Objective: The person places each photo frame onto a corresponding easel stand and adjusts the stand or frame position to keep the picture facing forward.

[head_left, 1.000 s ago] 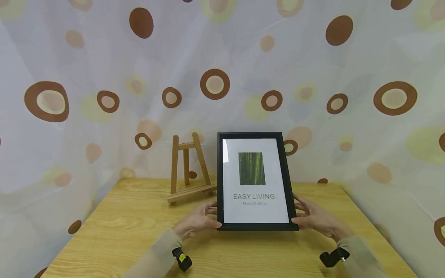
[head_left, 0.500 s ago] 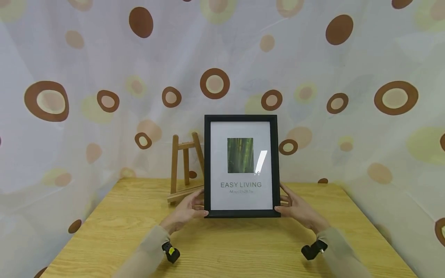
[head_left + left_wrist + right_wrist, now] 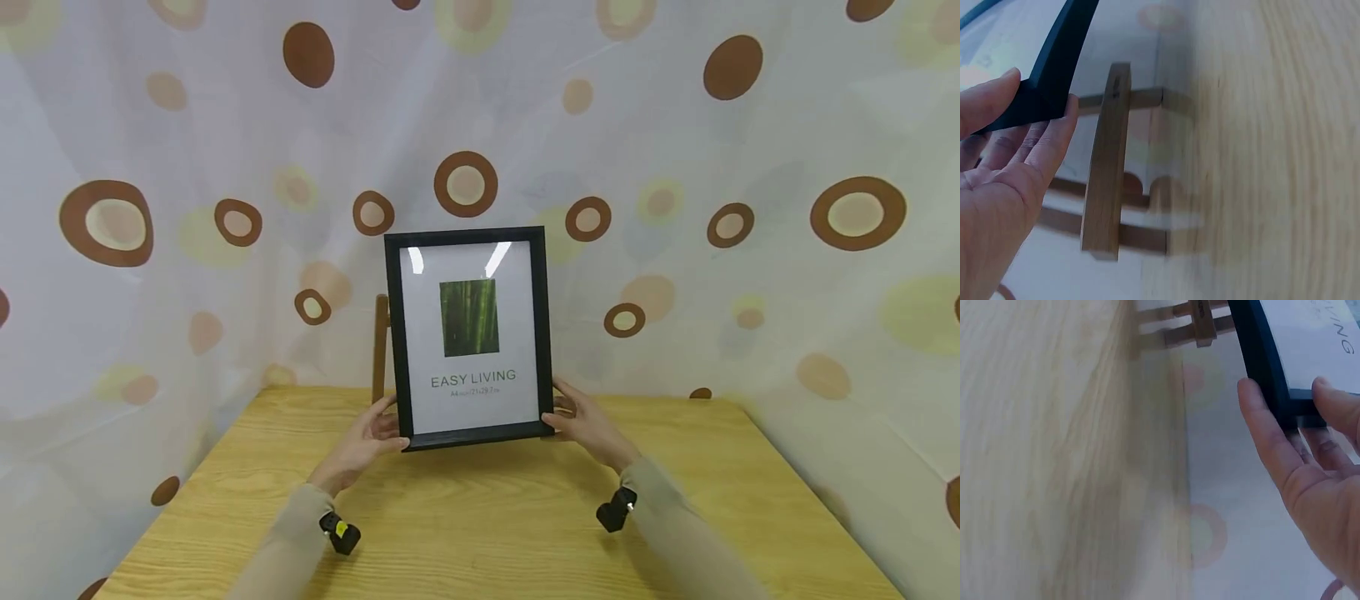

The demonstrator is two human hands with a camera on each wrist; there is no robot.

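Here, the picture frame (image 3: 470,337) is gripped low between left hand (image 3: 364,440) and right hand (image 3: 592,427).

The picture frame (image 3: 468,337) is smooth-edged and glossy in front. Near the far edge of the wood-grained worktop (image 3: 472,525), the easel (image 3: 1107,169) looks smooth, matt wood.

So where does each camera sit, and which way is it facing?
Head: on the person's head, facing forward and down at the picture frame; left hand, right hand and sleeves show.
Left wrist: on that wrist, facing the picture frame's lower left corner and the easel; left hand shows.
Right wrist: on that wrist, facing the lower right corner; right hand shows.
Both wrist views share the picture frame and easel.
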